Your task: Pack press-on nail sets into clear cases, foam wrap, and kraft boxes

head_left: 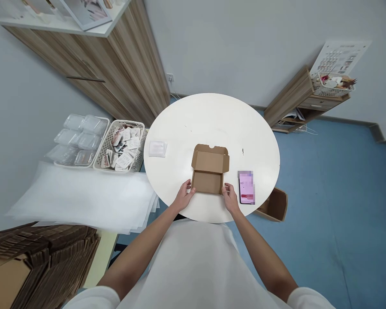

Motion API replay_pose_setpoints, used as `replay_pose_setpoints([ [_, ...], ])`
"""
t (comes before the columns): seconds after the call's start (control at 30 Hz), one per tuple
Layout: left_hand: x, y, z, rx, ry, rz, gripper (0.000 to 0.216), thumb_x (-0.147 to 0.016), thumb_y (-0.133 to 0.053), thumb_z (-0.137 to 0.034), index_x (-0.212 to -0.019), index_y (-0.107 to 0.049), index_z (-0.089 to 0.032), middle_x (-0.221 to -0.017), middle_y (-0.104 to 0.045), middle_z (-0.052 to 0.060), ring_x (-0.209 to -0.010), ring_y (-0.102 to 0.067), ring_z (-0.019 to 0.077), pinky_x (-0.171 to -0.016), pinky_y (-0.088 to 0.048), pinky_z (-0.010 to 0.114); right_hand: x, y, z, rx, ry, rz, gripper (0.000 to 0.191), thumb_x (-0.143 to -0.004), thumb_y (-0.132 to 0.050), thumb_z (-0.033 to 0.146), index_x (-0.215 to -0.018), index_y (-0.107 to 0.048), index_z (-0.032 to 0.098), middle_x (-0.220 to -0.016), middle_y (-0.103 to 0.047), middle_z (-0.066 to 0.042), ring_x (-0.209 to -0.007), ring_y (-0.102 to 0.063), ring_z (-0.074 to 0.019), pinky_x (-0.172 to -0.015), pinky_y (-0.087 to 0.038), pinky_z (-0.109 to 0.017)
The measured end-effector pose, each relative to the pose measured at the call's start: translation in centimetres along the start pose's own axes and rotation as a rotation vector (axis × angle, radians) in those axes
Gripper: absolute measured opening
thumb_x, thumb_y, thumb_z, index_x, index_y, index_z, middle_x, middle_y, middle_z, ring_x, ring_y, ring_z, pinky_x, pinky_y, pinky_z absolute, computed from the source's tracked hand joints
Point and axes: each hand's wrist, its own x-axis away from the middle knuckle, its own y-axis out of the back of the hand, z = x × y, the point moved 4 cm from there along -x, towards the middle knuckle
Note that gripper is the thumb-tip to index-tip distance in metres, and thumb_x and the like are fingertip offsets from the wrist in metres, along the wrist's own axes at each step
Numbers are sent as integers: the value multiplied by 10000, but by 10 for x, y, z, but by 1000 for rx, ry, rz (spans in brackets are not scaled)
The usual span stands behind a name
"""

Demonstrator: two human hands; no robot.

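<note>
Box (209, 171): small, plain brown corrugated card, mailer type, lid open. Lid stands folded back on the far side, inner face showing, with a tuck flap along its top edge and a small half-round notch in the middle of that flap. Short side flaps stick out at both ends of the lid. Tray part is shallow; nothing seen inside it. No print or label visible.

Position: on the round white bench (212, 120), toward the near edge, roughly centred left to right.

Left hand (184, 196): fingers bent, grasping the box at its near left corner, thumb against the side wall. Right hand (230, 197): fingers bent, grasping the near right corner the same way. Both hands rest on the bench top.

Also on the bench: phone (246, 187), pink screen lit, lying flat just right of the right hand, near the right edge; clear packet (157, 148) lying flat near the left edge, well apart from the box.

Off the bench, left: white basket (124, 146) of small cards, clear trays (79, 139) beside it, foam sheets (83, 197) stacked, flat cardboard (38, 253) piled nearest the camera.
</note>
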Motion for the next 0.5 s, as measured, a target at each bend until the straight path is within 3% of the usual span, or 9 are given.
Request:
replay_pose_setpoints([
  [0.1,6,3,0,-18,8,-26,582,-810,-419,-462,-1308,-255,-209,-1310,-336,133,-1144,-408,216,-864,-413,349,6,5,0,17,69,-30,571,-768,-386,521,-1221,-345,174,-1051,-533,-98,-788,-538,-180,-700,-433,-333],
  [0.27,17,30,1,-43,-10,-142,539,-820,-401,-449,-1292,-274,-223,-1309,-326,116,-1149,-399,203,-877,-405,346,27,11,25,101,465,-82,603,-727,-482,471,-1230,-317,182,-1138,-462,-118,-912,-496,-210,-800,-413,-391],
  [0.37,16,66,4,-76,-8,-316,480,-829,-387,-433,-1250,-335,-209,-1262,-365,113,-1124,-416,201,-867,-412,346,32,-8,55,133,567,92,552,-715,-525,435,-1187,-369,195,-1011,-519,-100,-841,-518,-211,-783,-427,-404],
  [0.5,2,123,8,-98,30,-521,446,-819,-415,-417,-1196,-404,-179,-1215,-398,128,-1085,-445,212,-830,-438,345,28,-60,106,163,524,343,369,-769,-482,384,-1104,-469,232,-854,-575,-57,-776,-539,-191,-742,-455,-377],
])
